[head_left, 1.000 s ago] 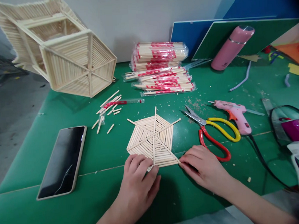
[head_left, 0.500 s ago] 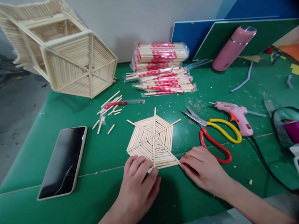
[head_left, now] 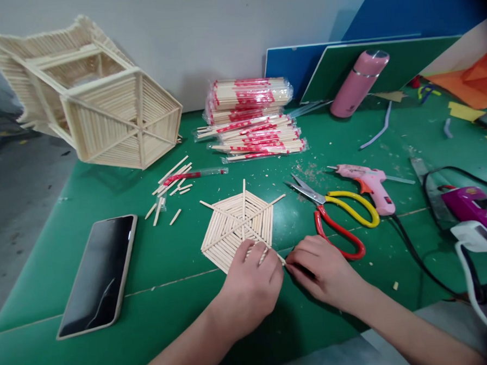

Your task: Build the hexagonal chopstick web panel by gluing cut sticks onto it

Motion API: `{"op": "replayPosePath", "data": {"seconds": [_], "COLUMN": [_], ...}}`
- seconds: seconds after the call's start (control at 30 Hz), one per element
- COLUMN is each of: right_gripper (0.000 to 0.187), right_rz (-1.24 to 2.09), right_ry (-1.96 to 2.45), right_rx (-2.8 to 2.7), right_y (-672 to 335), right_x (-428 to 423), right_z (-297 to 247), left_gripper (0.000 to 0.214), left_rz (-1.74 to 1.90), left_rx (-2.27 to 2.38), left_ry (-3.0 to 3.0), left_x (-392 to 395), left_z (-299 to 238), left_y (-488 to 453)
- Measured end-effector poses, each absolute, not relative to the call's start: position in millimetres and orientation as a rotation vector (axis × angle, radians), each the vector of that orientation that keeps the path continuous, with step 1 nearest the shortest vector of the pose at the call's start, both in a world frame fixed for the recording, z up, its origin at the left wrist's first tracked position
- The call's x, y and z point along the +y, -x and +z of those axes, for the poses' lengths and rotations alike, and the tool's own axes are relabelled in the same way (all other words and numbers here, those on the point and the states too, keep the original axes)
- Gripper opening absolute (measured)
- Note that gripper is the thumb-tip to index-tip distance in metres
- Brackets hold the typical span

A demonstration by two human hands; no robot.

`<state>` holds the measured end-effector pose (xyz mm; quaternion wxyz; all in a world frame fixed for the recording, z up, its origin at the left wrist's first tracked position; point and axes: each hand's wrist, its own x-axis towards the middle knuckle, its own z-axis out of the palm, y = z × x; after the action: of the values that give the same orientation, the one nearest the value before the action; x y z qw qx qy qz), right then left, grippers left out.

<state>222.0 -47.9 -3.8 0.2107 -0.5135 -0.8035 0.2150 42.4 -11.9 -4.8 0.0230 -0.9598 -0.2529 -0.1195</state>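
A flat hexagonal chopstick panel (head_left: 233,224) lies on the green table, with stick spokes crossing at its middle and their far ends jutting past the rim. My left hand (head_left: 252,283) is over its near right part, fingers bent and close together on the sticks; the fingertips and the near edge are partly hidden. At the near right corner, my right hand (head_left: 323,268) pinches the end of a spoke between thumb and fingers. Scissors (head_left: 320,197) with one red and one yellow handle lie just beyond my right hand, blades half apart.
A larger chopstick structure (head_left: 113,118) stands at the back left. Packed chopsticks (head_left: 256,116), cut stick pieces (head_left: 173,178) and a phone (head_left: 97,277) are on the table. To the right are a pink glue gun (head_left: 372,184) with a cord, a pink flask (head_left: 358,84) and a purple device (head_left: 473,208).
My left hand has slid right along the near edge of the panel, closer to my right hand. My right hand keeps its pinch at the corner. The view has shifted slightly.
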Motion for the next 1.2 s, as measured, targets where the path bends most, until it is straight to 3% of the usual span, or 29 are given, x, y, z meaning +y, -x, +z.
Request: {"op": "replayPosePath", "data": {"seconds": [0.23,1.2], "right_gripper": [0.019,0.022], "right_rz": [0.598,0.611], "right_ry": [1.450,1.425], "right_rx": [-2.258,-2.296], "right_y": [-221,-223], "right_x": [-46,-44], "right_z": [-3,-6], "left_gripper": [0.021,0.022], "left_rz": [-0.173,-0.614], "left_rx": [-0.782,-0.998], "left_ry": [2.909,2.840], "left_x": [-23,-33], "left_z": [5,-8], "left_y": [-51,-57]}}
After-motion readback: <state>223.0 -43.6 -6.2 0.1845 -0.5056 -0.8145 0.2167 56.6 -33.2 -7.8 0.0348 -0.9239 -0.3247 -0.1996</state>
